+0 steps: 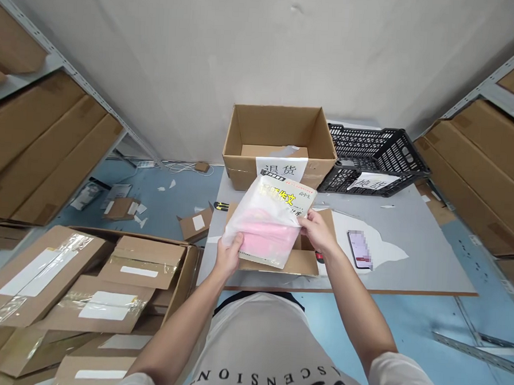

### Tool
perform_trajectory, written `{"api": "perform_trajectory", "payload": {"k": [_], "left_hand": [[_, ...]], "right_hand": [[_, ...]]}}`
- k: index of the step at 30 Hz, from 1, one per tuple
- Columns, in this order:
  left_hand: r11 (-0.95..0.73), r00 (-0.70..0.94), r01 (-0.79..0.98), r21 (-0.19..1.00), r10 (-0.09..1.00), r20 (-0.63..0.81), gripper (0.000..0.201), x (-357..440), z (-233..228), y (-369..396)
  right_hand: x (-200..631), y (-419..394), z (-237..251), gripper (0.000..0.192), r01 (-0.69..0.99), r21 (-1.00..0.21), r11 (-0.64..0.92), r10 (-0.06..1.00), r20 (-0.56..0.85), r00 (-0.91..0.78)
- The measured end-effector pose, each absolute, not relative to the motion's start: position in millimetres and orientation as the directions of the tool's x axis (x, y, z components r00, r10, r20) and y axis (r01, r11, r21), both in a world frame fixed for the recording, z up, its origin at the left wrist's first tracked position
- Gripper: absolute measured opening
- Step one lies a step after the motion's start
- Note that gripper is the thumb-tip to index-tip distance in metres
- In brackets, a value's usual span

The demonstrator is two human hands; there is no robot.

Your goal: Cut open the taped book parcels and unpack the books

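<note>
A pink-and-yellow paperback book in a translucent plastic sleeve (269,222) was gripped at its edges by the left hand (228,255) and the right hand (318,230). It was held above a flat brown cardboard mailer (298,262), just before an open brown cardboard box (279,145).

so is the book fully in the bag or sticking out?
Sticking out. The book's top end, with its printed title, shows past the bag's open edge; the rest sits inside, blurred behind the translucent plastic.

Boxes and a basket around a grey table

An open brown box (280,137) with a paper sign stands at the back of the table (413,246). A black basket (373,158) sits just beside it. A phone (359,249) lies flat nearby. Taped parcels (84,287) pile up on the left.
</note>
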State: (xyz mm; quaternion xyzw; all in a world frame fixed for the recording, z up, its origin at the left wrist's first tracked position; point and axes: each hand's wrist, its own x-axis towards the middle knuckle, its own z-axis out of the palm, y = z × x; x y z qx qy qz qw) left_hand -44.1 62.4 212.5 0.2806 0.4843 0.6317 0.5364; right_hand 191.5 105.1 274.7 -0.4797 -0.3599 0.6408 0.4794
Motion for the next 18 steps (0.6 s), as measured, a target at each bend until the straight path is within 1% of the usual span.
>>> {"api": "perform_trajectory", "payload": {"k": [2, 4, 5, 7, 8, 9, 10, 11, 12, 13, 14, 15, 16, 18], "left_hand": [[0.012, -0.287, -0.384, 0.923, 0.949, -0.132, 0.041, -43, 208, 63], [0.003, -0.286, -0.399, 0.917, 0.95, -0.128, 0.038, -41, 206, 65], [-0.002, -0.291, -0.408, 0.913, 0.948, -0.128, 0.038, -39, 206, 66], [-0.017, -0.319, -0.421, 0.907, 0.939, -0.13, 0.038, -35, 209, 67], [-0.023, -0.332, -0.431, 0.902, 0.934, -0.134, 0.039, -33, 212, 68], [-0.028, -0.342, -0.446, 0.895, 0.929, -0.141, 0.04, -31, 214, 69], [-0.027, -0.346, -0.465, 0.885, 0.926, -0.154, 0.042, -31, 217, 71], [-0.019, -0.341, -0.485, 0.874, 0.924, -0.17, 0.044, -30, 219, 72], [-0.004, -0.329, -0.505, 0.863, 0.926, -0.187, 0.047, -31, 221, 73], [0.011, -0.314, -0.522, 0.853, 0.927, -0.204, 0.049, -32, 223, 74], [0.026, -0.298, -0.539, 0.842, 0.929, -0.219, 0.052, -33, 224, 75], [0.036, -0.283, -0.557, 0.83, 0.931, -0.231, 0.053, -35, 225, 76], [0.041, -0.273, -0.577, 0.816, 0.932, -0.24, 0.052, -37, 226, 77], [0.041, -0.266, -0.612, 0.79, 0.93, -0.255, 0.051, -40, 227, 78]], "right_hand": [[194, 105, 278, 0.015, -0.189, -0.943, -0.276, 0.961, -0.265, -0.08], [196, 103, 278, 0.012, -0.142, -0.958, -0.248, 0.969, -0.248, -0.019], [196, 101, 276, 0.013, -0.118, -0.97, -0.212, 0.974, -0.22, 0.058], [196, 92, 270, 0.014, -0.042, -0.993, -0.107, 0.96, -0.114, 0.257], [196, 86, 267, 0.014, -0.003, -0.999, -0.053, 0.944, -0.051, 0.326], [196, 80, 264, 0.015, 0.022, -1.0, -0.004, 0.94, 0.004, 0.341], [196, 74, 262, 0.016, 0.028, -0.999, 0.038, 0.956, 0.044, 0.29], [197, 69, 261, 0.018, 0.015, -0.997, 0.074, 0.98, 0.075, 0.183], [197, 66, 260, 0.02, -0.007, -0.995, 0.095, 0.995, 0.094, 0.04], [197, 65, 260, 0.021, -0.032, -0.995, 0.094, 0.991, 0.097, -0.088], [197, 66, 260, 0.022, -0.051, -0.996, 0.074, 0.983, 0.081, -0.165], [196, 68, 261, 0.021, -0.059, -0.997, 0.043, 0.982, 0.053, -0.181], [195, 73, 262, 0.02, -0.057, -0.998, 0.017, 0.99, 0.025, -0.142], [191, 85, 265, 0.016, -0.03, -0.999, 0.027, 1.0, 0.027, 0.006]]}}
